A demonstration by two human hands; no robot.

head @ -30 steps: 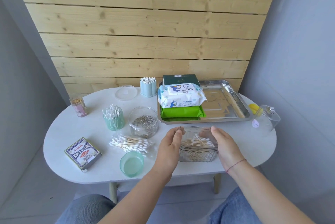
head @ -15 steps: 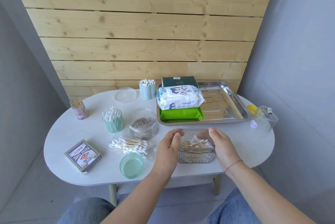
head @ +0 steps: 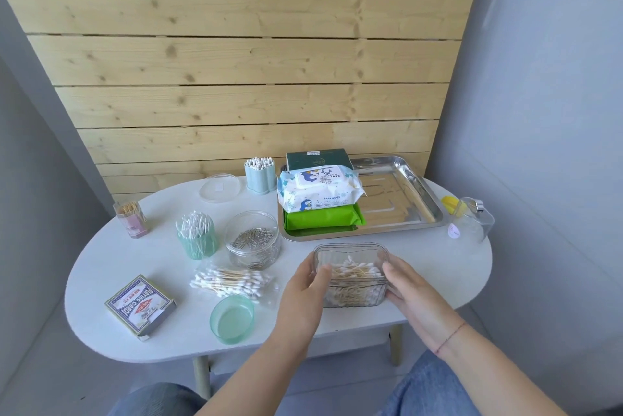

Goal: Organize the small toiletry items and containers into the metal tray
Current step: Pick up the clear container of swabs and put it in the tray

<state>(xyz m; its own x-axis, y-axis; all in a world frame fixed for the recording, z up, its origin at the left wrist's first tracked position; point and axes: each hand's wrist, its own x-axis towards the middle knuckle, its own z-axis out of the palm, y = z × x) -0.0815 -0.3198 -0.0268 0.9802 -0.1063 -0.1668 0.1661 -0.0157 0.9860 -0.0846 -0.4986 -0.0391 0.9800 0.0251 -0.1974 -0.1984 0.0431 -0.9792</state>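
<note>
Fingers [head: 322, 275] of both hands now clamp clear swab box [head: 350, 275] sides; box seemingly lifted slightly toward metal tray [head: 421, 193].

Bright, even daylight, sharp focus.
Glare on metal tray [head: 416, 186]; soft shadows; wide-angle bending at frame edges.

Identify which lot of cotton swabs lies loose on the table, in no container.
The cotton swabs lying flat between the paperclip jar and green lid; the other three lots sit in containers.
</note>
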